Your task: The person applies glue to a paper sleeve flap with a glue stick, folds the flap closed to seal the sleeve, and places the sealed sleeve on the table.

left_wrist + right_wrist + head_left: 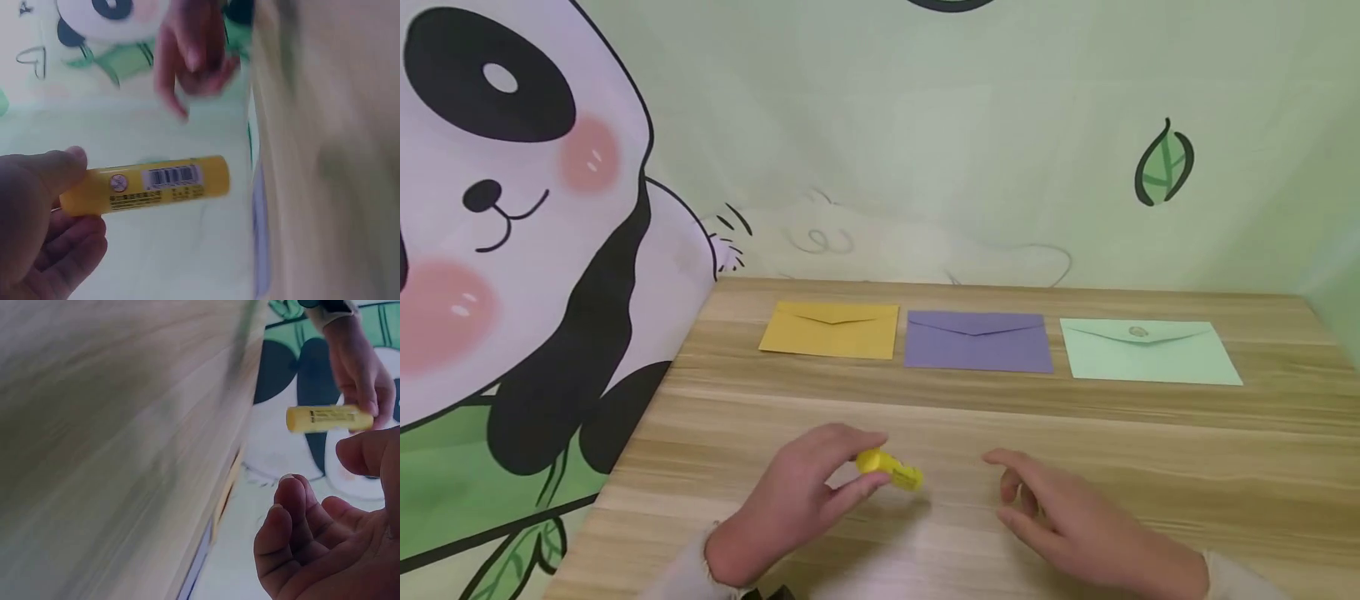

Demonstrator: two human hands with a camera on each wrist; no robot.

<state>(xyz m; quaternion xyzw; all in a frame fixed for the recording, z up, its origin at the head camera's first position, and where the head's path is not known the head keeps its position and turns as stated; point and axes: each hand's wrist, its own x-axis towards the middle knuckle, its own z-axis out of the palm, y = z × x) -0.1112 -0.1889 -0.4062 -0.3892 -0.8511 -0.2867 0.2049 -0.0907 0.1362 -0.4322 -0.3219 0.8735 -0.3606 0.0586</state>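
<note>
My left hand (808,492) pinches one end of a yellow glue stick (904,475) between thumb and fingers, above the table. In the left wrist view the glue stick (156,183) shows a barcode and small printed text, and both its ends look closed. Across from it, my right hand (1075,521) hovers over the wood, apart from the glue stick, with nothing in its grasp. Its fingers are loosely bent and the thumb stands away from them, as the right wrist view shows the hand (331,544).
Along the back of the wooden table (715,425) lie a yellow envelope (831,337), a purple envelope (977,350) and a mint green envelope (1150,358), flaps upward. Behind them hangs a pale green backdrop (925,150) with a printed panda (542,208) on the left.
</note>
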